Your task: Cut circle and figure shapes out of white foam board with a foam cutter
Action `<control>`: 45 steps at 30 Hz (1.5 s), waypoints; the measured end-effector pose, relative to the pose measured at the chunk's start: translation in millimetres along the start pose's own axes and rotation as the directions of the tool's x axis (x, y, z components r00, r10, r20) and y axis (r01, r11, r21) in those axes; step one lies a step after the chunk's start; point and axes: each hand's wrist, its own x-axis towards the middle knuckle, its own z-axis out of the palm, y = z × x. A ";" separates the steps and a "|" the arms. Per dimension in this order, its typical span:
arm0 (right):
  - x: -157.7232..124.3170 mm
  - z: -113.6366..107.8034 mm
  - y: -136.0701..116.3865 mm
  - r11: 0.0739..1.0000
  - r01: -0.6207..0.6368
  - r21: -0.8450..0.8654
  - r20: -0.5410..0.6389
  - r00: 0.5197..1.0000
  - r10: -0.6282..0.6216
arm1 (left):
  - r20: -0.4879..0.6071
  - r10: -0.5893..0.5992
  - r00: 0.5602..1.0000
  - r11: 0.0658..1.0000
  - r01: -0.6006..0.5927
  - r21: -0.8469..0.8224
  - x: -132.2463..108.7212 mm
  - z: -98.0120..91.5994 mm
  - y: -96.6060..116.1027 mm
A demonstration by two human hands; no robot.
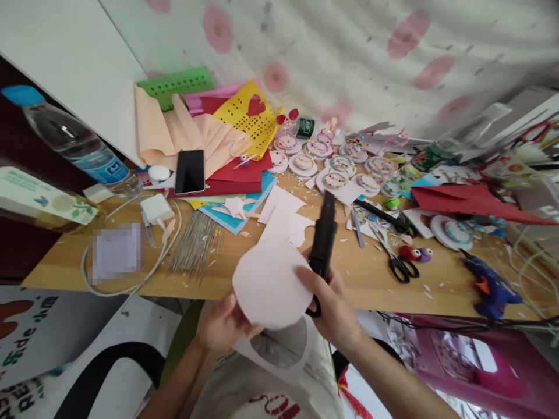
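Note:
A white paper disc (273, 285) with a slightly uneven edge is held up over the front edge of the desk. My left hand (225, 326) pinches its lower left rim. My right hand (329, 297) grips black scissors (324, 238), their thick black blades pointing away from me, and its thumb lies on the disc's right edge. Most of the scissors' handle is hidden by my fingers. Below the disc, a white paper offcut (286, 372) with a large round hole lies on my lap. White paper scraps (282, 212) lie just behind the disc.
Bead-trimmed white discs (335, 179) crowd the back. Black-handled scissors (404, 269) and a blue glue gun (493, 288) lie right. Thin metal sticks (194, 247), a phone (190, 171), coloured sheets (244, 125), a cable (85, 267) and a water bottle (82, 145) are left.

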 end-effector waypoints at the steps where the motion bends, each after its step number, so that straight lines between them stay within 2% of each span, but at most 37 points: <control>1: -1.2 2.9 6.2 0.999 0.042 0.003 -0.065 0.997 -0.042 | 0.025 0.050 0.998 0.998 -0.051 0.041 1.7 3.8 -3.9; 2: -2.6 4.9 11.8 0.998 0.065 -0.013 -0.097 0.993 -0.066 | 0.037 0.088 0.995 0.991 -0.091 0.097 3.8 8.7 -8.3; 3: -4.1 5.8 16.3 0.997 0.072 -0.040 -0.098 0.992 -0.076 | -0.016 0.126 0.992 0.983 -0.123 0.134 5.9 14.1 -12.5; 5: -6.3 4.9 21.1 0.995 0.066 -0.081 -0.042 0.997 -0.070 | -0.217 0.194 0.957 0.979 -0.174 0.107 9.5 25.3 -18.2; 7: -6.3 1.9 20.2 0.996 0.053 -0.066 0.027 0.998 -0.052 | -0.315 0.191 0.930 0.982 -0.183 0.054 11.0 34.0 -19.4; 10: -2.7 -0.5 14.0 1.000 0.009 -0.015 0.075 0.997 -0.008 | -0.323 0.166 0.932 0.986 -0.165 0.029 11.1 39.9 -17.5; 12: 0.4 -0.7 10.1 0.999 0.011 -0.038 0.063 0.998 -0.009 | -0.393 0.183 0.901 0.983 -0.178 0.050 11.0 40.7 -16.4; 14: 2.6 -3.4 6.6 0.989 0.056 -0.137 0.063 0.997 -0.048 | -0.440 0.188 0.878 0.982 -0.180 0.062 11.0 40.8 -14.7; 16: 2.4 -11.8 2.0 0.937 0.171 -0.305 0.110 0.983 -0.144 | -0.396 0.153 0.906 0.988 -0.154 0.028 10.5 40.4 -10.9; 18: -1.0 -25.6 -4.0 0.787 0.346 -0.510 0.211 0.938 -0.276 | -0.284 0.108 0.953 0.992 -0.124 -0.038 9.6 39.4 -4.7; 20: -7.7 -40.7 -9.9 0.545 0.495 -0.677 0.330 0.866 -0.376 | -0.195 0.081 0.978 0.989 -0.102 -0.103 8.5 38.1 1.8; 22: -15.9 -51.9 -14.1 0.302 0.569 -0.765 0.433 0.802 -0.412 | -0.149 0.081 0.986 0.982 -0.104 -0.154 7.4 36.9 6.3; 24: -23.1 -56.8 -16.0 0.116 0.604 -0.788 0.511 0.748 -0.425 | -0.134 0.078 0.988 0.977 -0.102 -0.187 6.4 35.9 7.6; 26: -27.6 -56.2 -16.3 0.000 0.619 -0.786 0.555 0.705 -0.441 | -0.128 0.062 0.990 0.976 -0.087 -0.200 5.3 34.7 6.4; 28: -29.5 -52.8 -15.6 -0.056 0.622 -0.781 0.571 0.675 -0.467 | -0.115 0.036 0.993 0.977 -0.059 -0.207 4.5 33.0 4.0; 33: -23.9 -51.8 -11.2 -0.155 0.613 -0.774 0.591 0.615 -0.521 | -0.051 0.026 0.998 0.970 -0.038 -0.241 1.6 28.7 -2.4; 34: -20.0 -55.3 -10.3 -0.167 0.594 -0.787 0.579 0.617 -0.533 | -0.034 0.033 0.999 0.968 -0.041 -0.248 -0.2 28.3 -4.0; 36: -9.7 -66.3 -9.2 -0.168 0.470 -0.867 0.469 0.653 -0.594 | 0.025 0.035 0.999 0.970 -0.028 -0.241 -5.2 27.4 -7.5; 37: -4.2 -72.9 -9.2 -0.149 0.370 -0.917 0.376 0.677 -0.633 | 0.060 0.031 0.998 0.972 -0.016 -0.233 -8.0 26.9 -9.3; 39: 4.1 -84.6 -10.2 -0.099 0.188 -0.977 0.204 0.691 -0.694 | 0.116 0.037 0.993 0.973 -0.009 -0.233 -12.3 25.4 -12.1; 40: 5.8 -88.1 -11.1 -0.077 0.199 -0.977 0.199 0.718 -0.667 | 0.120 0.049 0.992 0.969 -0.018 -0.246 -13.1 24.7 -12.9; 42: 3.1 -87.5 -13.7 -0.039 0.375 -0.926 0.329 0.753 -0.569 | 0.100 0.069 0.993 0.960 -0.039 -0.277 -12.0 23.9 -13.2; 43: -0.9 -83.7 -15.3 -0.017 0.485 -0.874 0.423 0.743 -0.518 | 0.087 0.070 0.994 0.958 -0.042 -0.283 -10.5 23.9 -12.8; 45: -11.3 -71.7 -19.4 0.003 0.641 -0.768 0.568 0.683 -0.459 | 0.061 0.056 0.997 0.960 -0.037 -0.278 -7.4 24.8 -11.5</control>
